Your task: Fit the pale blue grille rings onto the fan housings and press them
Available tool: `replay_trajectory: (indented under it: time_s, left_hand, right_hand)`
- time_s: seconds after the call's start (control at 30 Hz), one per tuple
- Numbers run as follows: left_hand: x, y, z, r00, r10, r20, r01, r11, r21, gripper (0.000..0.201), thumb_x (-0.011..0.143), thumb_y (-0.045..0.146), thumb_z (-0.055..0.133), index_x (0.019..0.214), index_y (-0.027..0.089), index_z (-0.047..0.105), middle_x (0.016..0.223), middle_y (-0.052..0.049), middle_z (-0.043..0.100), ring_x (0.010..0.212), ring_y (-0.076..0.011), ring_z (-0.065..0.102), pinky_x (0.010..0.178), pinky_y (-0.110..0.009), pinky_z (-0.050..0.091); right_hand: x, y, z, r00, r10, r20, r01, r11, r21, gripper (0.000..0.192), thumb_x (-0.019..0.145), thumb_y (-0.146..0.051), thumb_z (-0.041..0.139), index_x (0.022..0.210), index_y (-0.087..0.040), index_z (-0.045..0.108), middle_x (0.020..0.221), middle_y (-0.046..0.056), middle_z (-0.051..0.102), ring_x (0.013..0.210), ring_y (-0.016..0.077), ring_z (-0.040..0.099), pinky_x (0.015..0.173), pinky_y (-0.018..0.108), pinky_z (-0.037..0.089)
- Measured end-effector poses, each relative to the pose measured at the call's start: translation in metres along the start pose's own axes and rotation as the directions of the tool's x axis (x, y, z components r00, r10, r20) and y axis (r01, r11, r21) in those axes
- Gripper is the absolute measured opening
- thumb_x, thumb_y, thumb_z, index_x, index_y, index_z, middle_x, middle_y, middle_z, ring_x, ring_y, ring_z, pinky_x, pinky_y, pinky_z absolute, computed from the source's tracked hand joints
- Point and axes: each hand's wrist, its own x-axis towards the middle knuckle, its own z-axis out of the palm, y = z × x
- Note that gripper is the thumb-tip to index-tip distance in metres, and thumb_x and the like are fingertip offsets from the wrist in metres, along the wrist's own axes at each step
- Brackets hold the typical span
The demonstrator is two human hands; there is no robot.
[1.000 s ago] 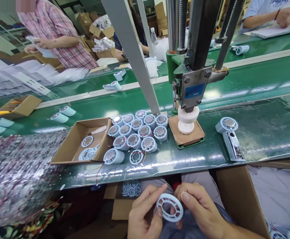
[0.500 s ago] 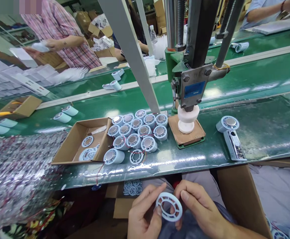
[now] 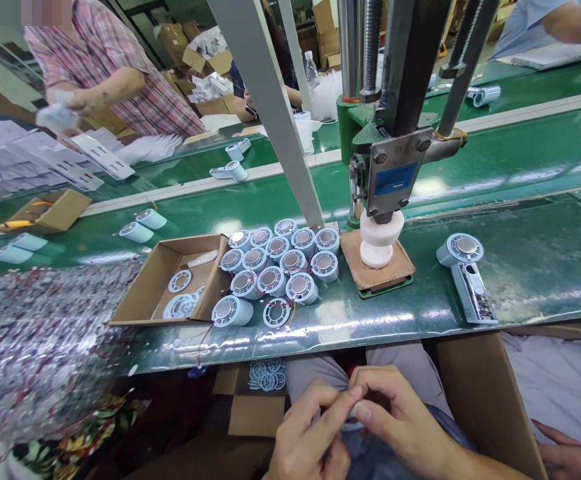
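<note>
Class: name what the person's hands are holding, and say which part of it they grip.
Both hands pinch something small between the fingertips; it is almost hidden, so neither thing nor part can be told.

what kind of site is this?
Most likely a small-electronics assembly line in a factory: a long green conveyor belt, a bench press over a fixture, and a batch of identical round fan housings beside a cardboard tray of grille rings.

Left hand (image 3: pixel 310 437), right hand (image 3: pixel 400 423) low, fingertips pinched together.
</note>
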Motion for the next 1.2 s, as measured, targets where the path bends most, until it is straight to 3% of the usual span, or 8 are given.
replay_trajectory:
  time_s: [0.13,0.33,0.47,0.57,0.7,1.0,1.1,1.2]
  left_hand:
    - [0.002,0.0,0.001,0.996,0.072,0.044,-0.077,0.989,0.13,0.06,0.089,-0.004,0.043,0.142,0.021,0.058,0.087,-0.005,0.067,0.078,-0.0132,0.068,0.075,-0.021,0.057]
    - [-0.001,0.004,0.01,1.0,0.021,-0.012,-0.018,0.973,0.229,0.074,0.099,0.015,0.042,0.163,0.017,0.005,0.08,0.001,0.072,0.074,-0.0143,0.072,0.082,-0.023,0.06]
    - [-0.009,0.005,0.015,0.991,-0.125,-0.041,0.129,0.985,0.117,0.074,0.099,0.019,0.044,0.163,0.017,0.006,0.072,0.003,0.065,0.062,-0.014,0.066,0.075,-0.026,0.061]
    - [-0.011,0.009,0.017,0.951,-0.292,-0.105,0.287,0.956,-0.062,0.08,0.098,0.023,0.05,0.162,0.017,0.003,0.068,0.004,0.057,0.055,-0.0127,0.057,0.061,-0.022,0.057]
    - [-0.005,0.018,0.015,0.877,-0.451,-0.164,0.391,0.869,-0.303,0.082,0.099,0.032,0.054,0.162,0.021,0.003,0.073,0.003,0.056,0.054,-0.0112,0.049,0.051,-0.019,0.048]
    - [0.002,0.019,0.01,0.822,-0.53,-0.207,0.418,0.81,-0.412,0.085,0.095,0.032,0.062,0.162,0.024,0.011,0.072,0.003,0.057,0.059,-0.0115,0.051,0.057,-0.019,0.045]
    - [0.0,0.018,0.009,0.822,-0.532,-0.205,0.428,0.813,-0.394,0.085,0.095,0.032,0.062,0.162,0.023,0.01,0.072,0.002,0.058,0.059,-0.0121,0.051,0.055,-0.019,0.044]
    - [-0.001,0.017,0.01,0.838,-0.515,-0.182,0.429,0.827,-0.364,0.084,0.095,0.028,0.059,0.161,0.023,0.008,0.073,0.002,0.058,0.058,-0.012,0.05,0.053,-0.019,0.042]
  right_hand:
    - [0.002,0.005,0.002,0.998,-0.056,0.015,0.056,0.998,-0.041,0.066,0.091,-0.076,0.043,0.062,-0.018,0.047,0.061,-0.004,0.042,0.058,0.0106,0.04,0.057,0.024,0.031]
    - [0.002,-0.001,0.006,0.999,-0.01,0.053,0.025,0.958,-0.287,0.076,0.087,-0.086,0.03,0.06,-0.017,0.049,0.059,-0.002,0.042,0.059,0.0125,0.044,0.059,0.026,0.031]
    - [0.0,-0.005,0.002,0.992,-0.013,0.127,0.039,0.978,-0.203,0.073,0.094,-0.078,0.029,0.068,-0.016,0.056,0.065,0.0,0.049,0.065,0.0138,0.048,0.066,0.026,0.04]
    - [-0.002,0.005,0.003,0.984,0.03,0.176,-0.05,0.993,0.111,0.064,0.094,-0.074,0.039,0.069,-0.017,0.053,0.067,0.001,0.051,0.059,0.0119,0.051,0.058,0.023,0.044]
    - [-0.004,0.022,0.007,0.955,0.156,0.254,-0.268,0.825,0.499,0.062,0.089,-0.074,0.047,0.075,-0.015,0.058,0.065,0.002,0.056,0.048,0.0117,0.053,0.042,0.021,0.043]
    - [0.001,0.019,-0.005,0.994,0.101,0.045,-0.111,0.935,0.338,0.048,0.095,-0.055,0.058,0.069,-0.015,0.056,0.067,0.0,0.055,0.056,0.0088,0.054,0.052,0.018,0.046]
    - [-0.002,0.022,-0.005,0.99,0.135,0.03,-0.134,0.874,0.467,0.031,0.091,-0.05,0.067,0.094,-0.021,0.058,0.086,0.0,0.06,0.062,0.0094,0.057,0.051,0.018,0.05]
    - [-0.009,0.026,-0.005,0.99,0.121,0.068,-0.138,0.838,0.528,0.044,0.09,-0.055,0.066,0.123,-0.029,0.055,0.098,0.003,0.061,0.068,0.0118,0.06,0.05,0.019,0.051]
